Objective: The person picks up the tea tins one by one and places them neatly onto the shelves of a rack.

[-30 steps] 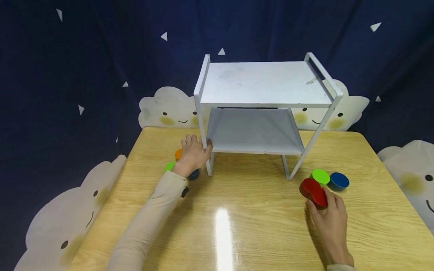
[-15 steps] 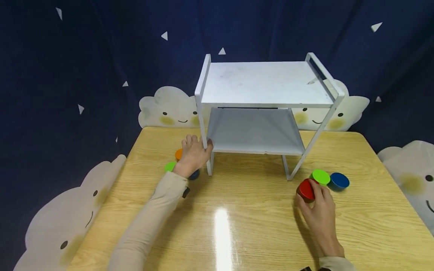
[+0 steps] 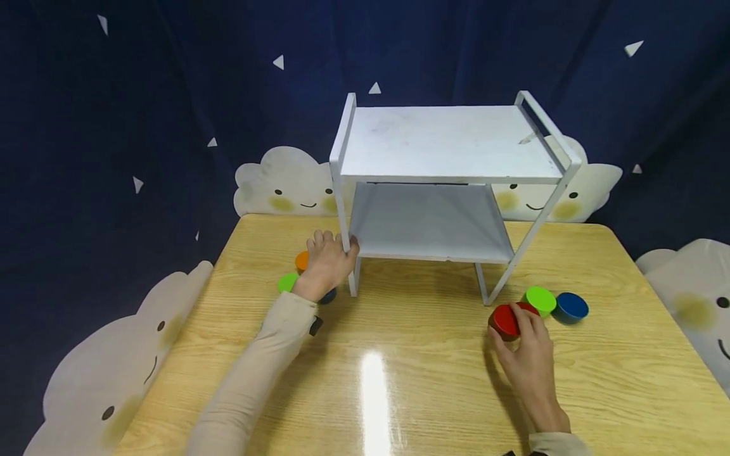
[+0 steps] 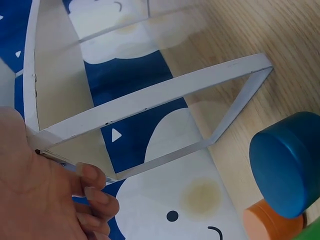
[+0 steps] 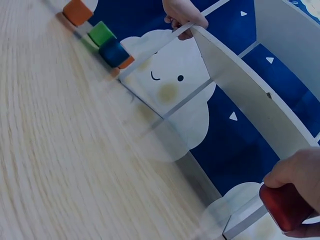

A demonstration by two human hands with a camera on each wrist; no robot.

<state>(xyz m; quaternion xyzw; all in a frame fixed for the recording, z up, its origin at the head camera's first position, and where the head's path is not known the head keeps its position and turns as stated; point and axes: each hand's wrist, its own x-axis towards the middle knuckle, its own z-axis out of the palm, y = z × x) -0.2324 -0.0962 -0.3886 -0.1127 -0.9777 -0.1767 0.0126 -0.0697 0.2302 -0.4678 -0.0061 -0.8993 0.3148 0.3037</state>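
Note:
My left hand point(image 3: 327, 261) grips the front left post of a white two-tier rack point(image 3: 450, 139), at the level of the lower shelf. In the left wrist view its fingertips point(image 4: 100, 195) curl below that shelf corner. My right hand point(image 3: 530, 364) holds a red round block point(image 3: 503, 323) between thumb and fingers, to the right of the rack's front right foot. In the right wrist view this red block point(image 5: 286, 206) overlaps the rack's leg. Behind my fingers shows a second red block point(image 3: 528, 308), partly hidden, in front of a green round block point(image 3: 540, 300).
A hollow-looking blue round piece point(image 3: 571, 308) stands right of the green one. By the rack's left side, partly behind my left wrist, are an orange block point(image 3: 301, 261), a green block point(image 3: 287, 282) and a dark blue block point(image 3: 328, 296). A dark curtain point(image 3: 171, 95) hangs behind the table.
My right hand has moved left with the red block, from in front of the second red block to its left side. My left hand stays on the rack post.

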